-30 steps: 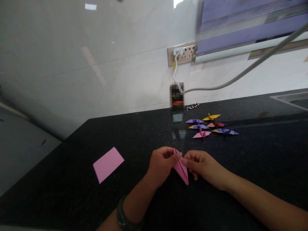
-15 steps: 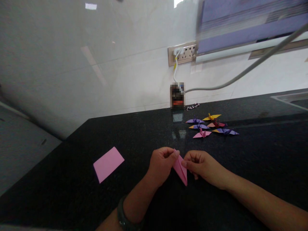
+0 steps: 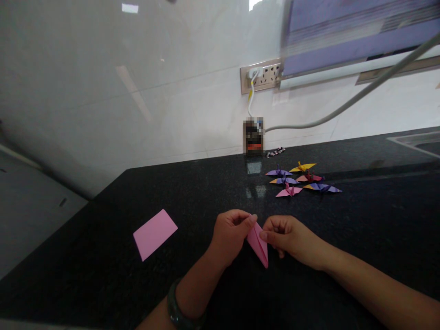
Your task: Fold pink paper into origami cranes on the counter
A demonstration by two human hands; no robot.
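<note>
A narrow folded piece of pink paper (image 3: 258,245) is held between both my hands just above the black stone counter (image 3: 360,220). My left hand (image 3: 231,233) pinches its upper left edge with thumb and fingers closed. From the other side, my right hand (image 3: 287,234) grips its right edge, fingers curled. The paper's pointed lower tip hangs toward me. A dark bangle sits on my left wrist.
A flat pink paper sheet (image 3: 154,233) lies on the counter to the left. Several finished paper cranes (image 3: 299,180) in purple, yellow, pink and red stand behind my hands. A wall socket (image 3: 261,77) with a white cable is above; a grey hose (image 3: 343,107) crosses the wall.
The paper's upper point, which stood above my fingers, has been folded down. Both hands stay in almost the same place.
</note>
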